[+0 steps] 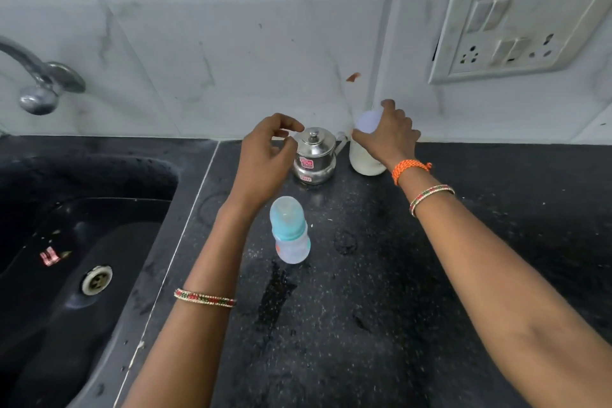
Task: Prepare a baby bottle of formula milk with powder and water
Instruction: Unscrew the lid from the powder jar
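Two bare hands reach toward the back of a black speckled granite countertop (381, 275), where a capped baby bottle (290, 230) with a blue collar stands upright near the middle of the slab, between the two forearms and touched by neither. The left hand (265, 156) hovers just in front of and to the left of a small lidded stainless steel pot (314, 156) bearing a pink sticker, its fingers loosely curled and holding nothing; whether the fingertips touch the pot cannot be told. The right hand (387, 136) is spread over the top of a white plastic container (364, 159) that stands against the wall just right of the pot, thumb and fingers curved round its pale lid. An orange thread band (409, 168) and a beaded bangle (430, 197) circle the right wrist, and a matching bangle sits on the left forearm. To the left lies a dark sink (76, 242) with a steel drain, a chrome tap (39, 83) above it. A white switchboard (516, 33) is set in the marble-patterned tile wall at upper right
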Demonstrator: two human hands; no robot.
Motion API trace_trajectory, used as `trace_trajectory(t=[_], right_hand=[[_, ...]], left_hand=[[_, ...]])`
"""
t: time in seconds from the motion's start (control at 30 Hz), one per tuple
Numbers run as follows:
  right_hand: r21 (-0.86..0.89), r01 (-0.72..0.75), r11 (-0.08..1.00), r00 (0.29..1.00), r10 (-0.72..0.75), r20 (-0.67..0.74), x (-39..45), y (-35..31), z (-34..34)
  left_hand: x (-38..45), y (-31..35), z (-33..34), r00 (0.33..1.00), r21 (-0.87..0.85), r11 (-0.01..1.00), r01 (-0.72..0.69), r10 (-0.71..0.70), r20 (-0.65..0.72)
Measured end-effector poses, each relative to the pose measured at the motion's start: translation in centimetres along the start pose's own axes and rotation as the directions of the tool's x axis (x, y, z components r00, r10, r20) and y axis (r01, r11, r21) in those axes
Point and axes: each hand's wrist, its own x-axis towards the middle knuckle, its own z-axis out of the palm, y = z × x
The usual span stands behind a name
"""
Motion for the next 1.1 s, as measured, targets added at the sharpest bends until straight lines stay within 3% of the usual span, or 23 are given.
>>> trace_trajectory(t=[0.13,0.3,0.43,0.67,0.9,1.1], right_hand=[[0.020,0.035,0.999,0.997,-0.034,-0.066,-1.9,-0.4,-0.8],[-0.078,0.082,0.994,0.988,-0.091,-0.121,-8.4,-1.5,-3.4],[-0.089,0.033,0.996,0.986,-0.047,-0.161,-14.3,-0.3,-5.0],[-0.185,0.080,0.979,0.995,-0.089,-0.042,-20.2,2.3,-4.6],[-0.218,0.186,0.958,0.977,-0.203,-0.061,-22.6,2.5,-3.7],[-0.210,0.295,0.932,0.952,-0.305,-0.015,-22.0,3.1,-3.9]], left_hand=[[-0.7,0.7,0.1,1.000,-0.005,1.000,-0.005,0.005,0.001],[-4.8,4.5,0.1,0.999,-0.084,0.995,-0.047,0.046,-0.016],[-10.0,4.8,2.0,0.987,-0.161,0.987,0.012,0.014,0.157],[-16.0,-1.5,9.0,0.873,-0.022,0.958,0.285,-0.250,0.419],[-18.1,-2.2,11.5,0.958,-0.194,0.940,0.280,-0.261,0.117],[-17.5,-2.9,11.2,0.970,-0.203,0.949,0.241,-0.225,0.096]])
